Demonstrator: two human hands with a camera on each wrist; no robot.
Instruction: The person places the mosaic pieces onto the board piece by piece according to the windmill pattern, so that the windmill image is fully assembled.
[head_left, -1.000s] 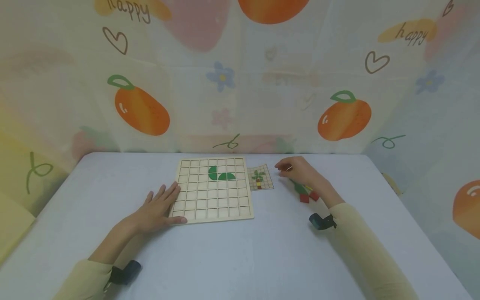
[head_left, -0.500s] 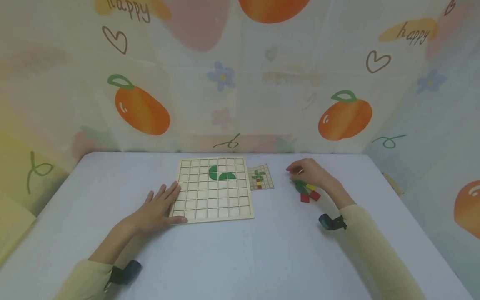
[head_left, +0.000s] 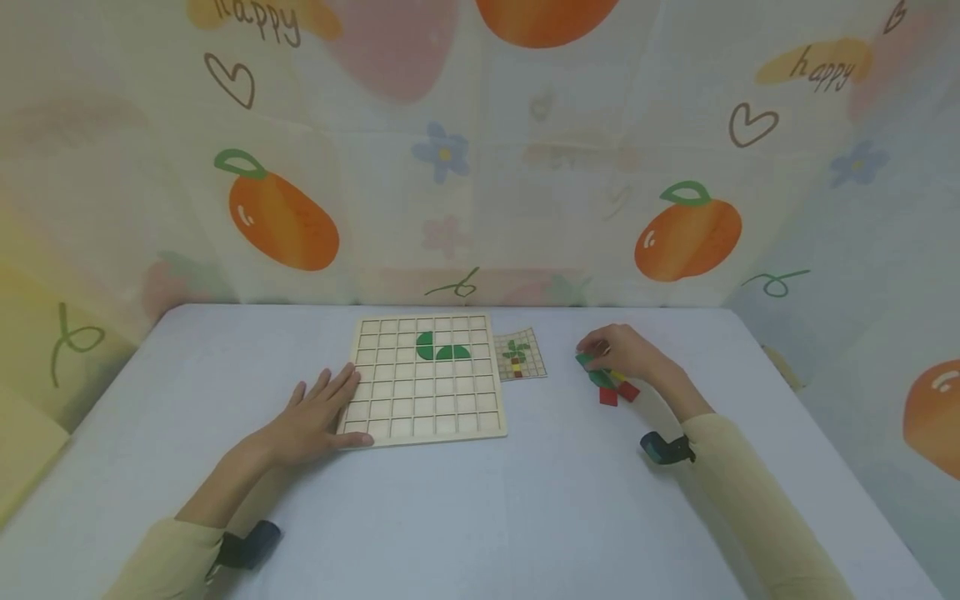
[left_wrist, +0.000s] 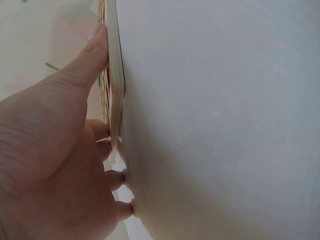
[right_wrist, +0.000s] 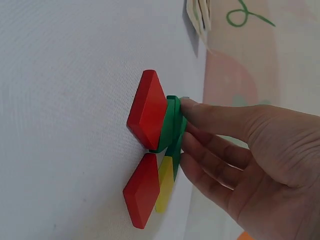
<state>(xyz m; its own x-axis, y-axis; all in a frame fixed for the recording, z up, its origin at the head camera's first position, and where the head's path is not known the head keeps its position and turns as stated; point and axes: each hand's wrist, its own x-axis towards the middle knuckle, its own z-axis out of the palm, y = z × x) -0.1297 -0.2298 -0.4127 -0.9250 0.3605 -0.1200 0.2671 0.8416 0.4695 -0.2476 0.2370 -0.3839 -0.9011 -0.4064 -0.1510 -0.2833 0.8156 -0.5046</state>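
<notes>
A pale wooden grid board [head_left: 423, 408] lies on the table, with several green rounded tiles [head_left: 453, 352] set in its upper cells. My left hand [head_left: 307, 421] rests at the board's left side, fingers spread, thumb over the near left corner. In the left wrist view, the thumb [left_wrist: 92, 55] lies along the board's edge [left_wrist: 116, 75]. My right hand [head_left: 618, 350] is over a small pile of tiles and pinches a green tile [right_wrist: 177, 117] between thumb and fingers. Beside it lie more green pieces [head_left: 600, 379], red square tiles [head_left: 608, 397] and a yellow tile [right_wrist: 164, 185].
A small pattern card [head_left: 532, 367] lies against the board's right edge, printed with a green, yellow and red figure on a grid. Behind the white table [head_left: 450, 517] hangs a fruit-patterned cloth [head_left: 487, 208]. A dark camera is strapped to each wrist.
My right hand has moved right from beside the card to the pile, then lowered and taken hold of a green tile. The left hand and the board have stayed put.
</notes>
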